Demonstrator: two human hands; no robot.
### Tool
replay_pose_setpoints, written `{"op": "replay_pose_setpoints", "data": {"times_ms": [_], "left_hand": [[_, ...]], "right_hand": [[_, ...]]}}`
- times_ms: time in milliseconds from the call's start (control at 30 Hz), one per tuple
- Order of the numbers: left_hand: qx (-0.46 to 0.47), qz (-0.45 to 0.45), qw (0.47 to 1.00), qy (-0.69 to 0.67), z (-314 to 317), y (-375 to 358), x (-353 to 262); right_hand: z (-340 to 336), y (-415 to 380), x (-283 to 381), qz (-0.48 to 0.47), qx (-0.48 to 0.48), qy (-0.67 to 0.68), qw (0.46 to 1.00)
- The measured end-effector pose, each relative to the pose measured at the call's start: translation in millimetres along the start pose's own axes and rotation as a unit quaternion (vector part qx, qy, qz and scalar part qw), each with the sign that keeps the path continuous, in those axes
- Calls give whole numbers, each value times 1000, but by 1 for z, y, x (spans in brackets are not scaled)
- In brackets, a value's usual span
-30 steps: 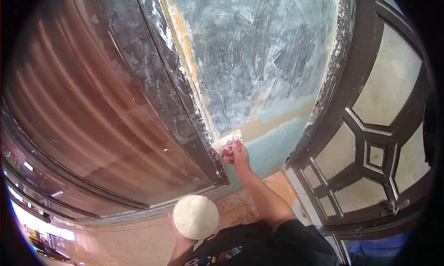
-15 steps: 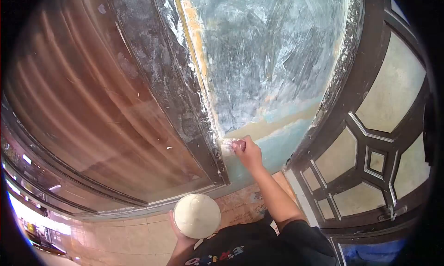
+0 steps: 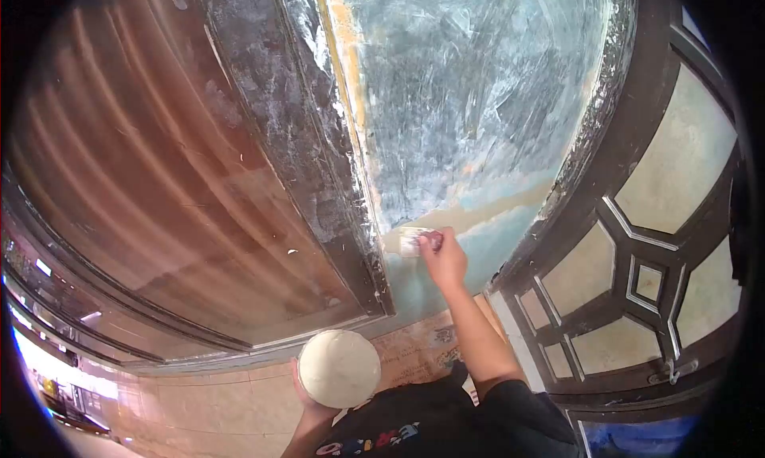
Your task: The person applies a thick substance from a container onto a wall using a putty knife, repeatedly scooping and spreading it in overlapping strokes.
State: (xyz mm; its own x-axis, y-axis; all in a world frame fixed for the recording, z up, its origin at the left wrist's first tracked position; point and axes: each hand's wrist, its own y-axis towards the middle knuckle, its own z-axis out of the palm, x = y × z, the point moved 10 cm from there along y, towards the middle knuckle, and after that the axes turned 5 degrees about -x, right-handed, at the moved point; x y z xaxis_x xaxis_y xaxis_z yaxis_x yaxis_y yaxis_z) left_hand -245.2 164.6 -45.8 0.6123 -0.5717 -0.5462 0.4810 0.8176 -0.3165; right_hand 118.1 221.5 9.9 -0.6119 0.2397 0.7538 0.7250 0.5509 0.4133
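My right hand [image 3: 448, 260] grips the dark red handle of a brush or scraper [image 3: 414, 242], whose whitish head rests against the lower part of the wall, just right of the dark frame. The wall [image 3: 470, 99] is streaked grey and white, with a beige band and pale blue below. Low in the view, my left hand [image 3: 305, 396] holds a round container of cream-coloured paste [image 3: 339, 369] from its left side and below; most of its fingers are hidden under it.
A dark wooden frame [image 3: 319, 195] with a brown curtained pane [image 3: 159, 179] stands at left. On the right is a dark door [image 3: 637, 330] with pale panels and a handle. Tiled floor [image 3: 215, 402] and printed cardboard [image 3: 414, 350] lie below.
My right hand has moved a little to the right with the tool, away from the dark frame's edge. The container in my left hand has barely moved.
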Motion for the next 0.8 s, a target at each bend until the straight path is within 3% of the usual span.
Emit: {"op": "replay_pose_setpoints", "data": {"times_ms": [100,200,300,367,433,467,533,600,667,800], "left_hand": [[-5,16,1000,10,3,0,-5],[2,10,1000,12,2,1,-4],[1,4,1000,8,3,2,-3],[-2,1,1000,-4,6,-4,-7],[32,70,986,149,19,-9,-19],[33,71,986,147,17,-8,-18],[-5,1,1000,1,-2,-2,-4],[-8,11,1000,25,-17,4,-2],[-11,22,998,51,-25,5,-2],[-1,14,1000,-13,2,-6,-9]], "right_hand": [[-10,-2,-8,36,-11,6,999],[15,-8,23,-1,66,-30,997],[12,-3,19,8,19,-20,1000],[10,0,-22,46,13,18,999],[-11,-6,-52,111,-40,-4,993],[-11,-11,-54,115,-31,-9,993],[4,-18,-34,88,-4,17,996],[20,-25,1,21,24,5,999],[23,-17,3,31,24,5,999],[3,-9,-56,78,-32,32,996]]}}
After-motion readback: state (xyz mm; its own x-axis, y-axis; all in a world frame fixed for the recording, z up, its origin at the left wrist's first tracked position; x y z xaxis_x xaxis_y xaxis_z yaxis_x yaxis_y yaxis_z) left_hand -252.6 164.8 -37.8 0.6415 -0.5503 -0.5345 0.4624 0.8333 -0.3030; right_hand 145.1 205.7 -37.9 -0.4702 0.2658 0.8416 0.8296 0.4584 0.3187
